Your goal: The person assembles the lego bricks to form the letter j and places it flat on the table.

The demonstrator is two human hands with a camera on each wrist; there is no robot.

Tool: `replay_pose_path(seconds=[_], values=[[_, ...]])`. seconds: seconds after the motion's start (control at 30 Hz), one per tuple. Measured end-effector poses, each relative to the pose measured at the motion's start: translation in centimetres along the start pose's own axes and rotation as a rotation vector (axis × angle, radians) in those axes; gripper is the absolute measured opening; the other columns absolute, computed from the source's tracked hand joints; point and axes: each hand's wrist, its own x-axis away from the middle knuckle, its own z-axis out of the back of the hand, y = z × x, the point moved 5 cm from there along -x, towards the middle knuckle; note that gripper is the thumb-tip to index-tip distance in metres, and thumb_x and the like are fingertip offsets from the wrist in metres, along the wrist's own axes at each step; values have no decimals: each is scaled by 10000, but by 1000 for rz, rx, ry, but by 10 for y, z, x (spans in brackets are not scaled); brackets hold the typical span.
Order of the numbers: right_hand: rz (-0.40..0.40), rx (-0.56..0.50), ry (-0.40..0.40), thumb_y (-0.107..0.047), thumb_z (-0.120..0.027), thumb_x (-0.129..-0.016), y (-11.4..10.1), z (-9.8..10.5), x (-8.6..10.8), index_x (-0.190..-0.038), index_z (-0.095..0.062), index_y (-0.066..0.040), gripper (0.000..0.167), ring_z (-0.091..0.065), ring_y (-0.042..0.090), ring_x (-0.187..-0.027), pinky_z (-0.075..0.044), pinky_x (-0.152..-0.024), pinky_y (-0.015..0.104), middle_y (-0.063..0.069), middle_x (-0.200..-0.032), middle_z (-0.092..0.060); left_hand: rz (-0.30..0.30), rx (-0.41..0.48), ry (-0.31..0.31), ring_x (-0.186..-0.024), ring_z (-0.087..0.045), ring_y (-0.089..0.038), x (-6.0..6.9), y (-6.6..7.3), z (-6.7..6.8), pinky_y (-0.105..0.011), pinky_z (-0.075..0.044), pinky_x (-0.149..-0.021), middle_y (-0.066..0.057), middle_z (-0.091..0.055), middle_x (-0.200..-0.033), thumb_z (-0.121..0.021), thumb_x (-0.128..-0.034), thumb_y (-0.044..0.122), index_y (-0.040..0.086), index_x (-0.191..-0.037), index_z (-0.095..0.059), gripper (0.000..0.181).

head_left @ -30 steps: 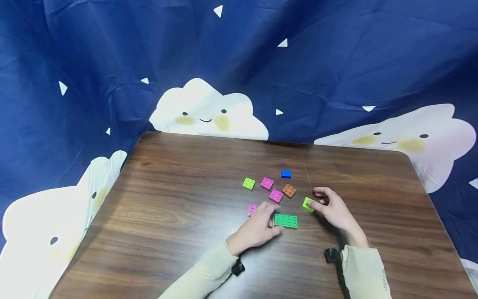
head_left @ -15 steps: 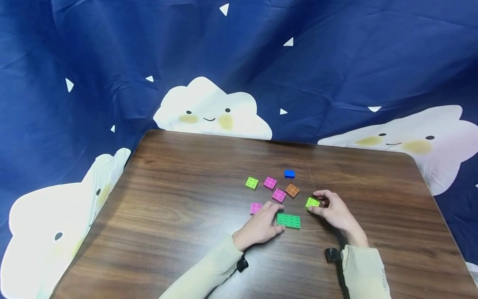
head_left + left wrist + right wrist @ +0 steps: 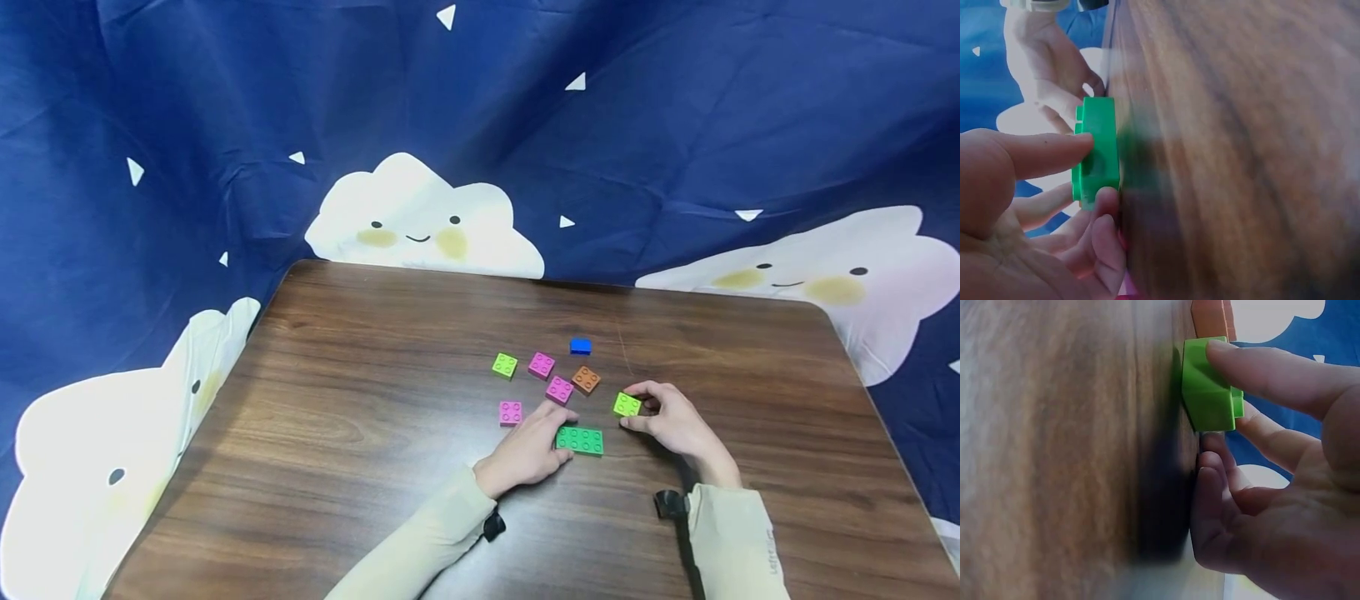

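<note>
My left hand [image 3: 527, 450] holds the left end of a long green building brick [image 3: 584, 442], which lies studs up on the table. In the left wrist view the thumb presses one side of this green brick [image 3: 1101, 150], and other fingers reach round its end and far side. On the right, my right hand [image 3: 670, 421] pinches a small lime-green building brick [image 3: 627, 405] between thumb and fingers. The right wrist view has the thumb against that lime brick's side [image 3: 1200, 365]; the far fingertips are partly hidden.
Beyond the hands lie an orange-brown brick [image 3: 586, 380], a blue brick [image 3: 581, 346], pink bricks [image 3: 542, 364] and a second lime brick [image 3: 505, 365]. Another pink brick [image 3: 511, 412] is left of the left hand. The wooden table [image 3: 360, 400] ends at a blue cloud-print curtain [image 3: 600, 150].
The lime brick at my right hand has turned, and thumb and fingers now sit on its sides. My left hand has shifted slightly right onto the green brick, uncovering the nearest pink brick.
</note>
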Motion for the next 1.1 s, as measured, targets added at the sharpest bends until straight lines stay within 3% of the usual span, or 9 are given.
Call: replay_pose_path(seconds=[0.33, 0.57, 1.1], values=[[8, 36, 18, -115, -747, -785, 3, -1, -1, -1164, -629, 5, 415, -498, 265, -948, -371, -765, 323, 184, -1063, -545, -20, 5, -3, -1005, -554, -103, 1, -5, 5, -207, -453, -895, -26, -609, -1143, -719, -840, 163, 96, -1225, -622, 402], [-7, 10, 9, -120, -739, -805, 5, -1, -1, -1179, -611, 19, 419, -514, 251, -937, -394, -751, 307, 183, -1063, -556, -10, -8, 12, -1067, -568, -134, 1, -12, 10, -235, -454, -939, -38, -618, -1171, -718, -837, 147, 88, -1211, -636, 388], [-12, -50, 24, -157, -674, -881, 5, 5, 6, -1281, -542, 32, 462, -530, 195, -908, -431, -700, 206, 182, -1088, -616, -26, -1, 21, -1039, -607, -128, -3, -14, 11, -219, -456, -932, -21, -667, -1128, -760, -802, 155, 73, -1157, -684, 372]])
